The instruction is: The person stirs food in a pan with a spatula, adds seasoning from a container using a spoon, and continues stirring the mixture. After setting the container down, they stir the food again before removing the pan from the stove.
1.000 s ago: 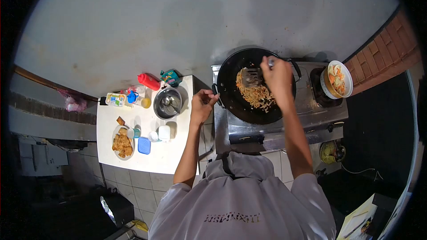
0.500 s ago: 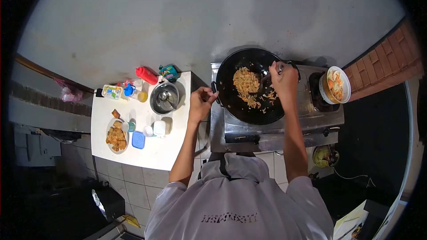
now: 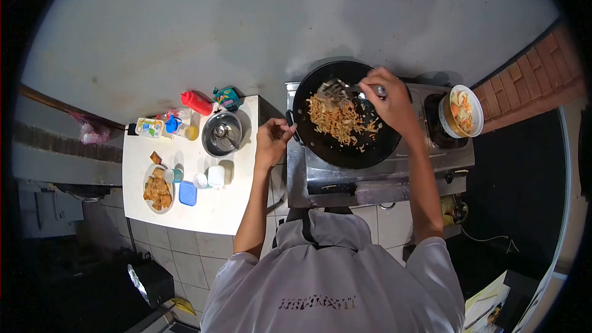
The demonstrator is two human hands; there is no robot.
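A black wok (image 3: 370,148) of fried noodles (image 3: 338,120) sits on the left burner of a steel gas stove (image 3: 394,169). My right hand (image 3: 388,102) grips the handle of a slotted metal spatula (image 3: 333,89), whose blade lies at the wok's far left side over the noodles. My left hand (image 3: 272,142) is closed around the wok's side handle at its left rim.
A bowl of vegetables (image 3: 461,111) rests on the right burner. A white table (image 3: 213,203) to the left carries a steel bowl with a spoon (image 3: 221,134), a red bottle (image 3: 196,102), a plate of fried pieces (image 3: 158,188) and small containers (image 3: 187,193). A brick wall (image 3: 533,77) stands at right.
My right hand has swung the spatula from the wok's right side to its far left, spreading the noodles. My left hand stays on the wok handle.
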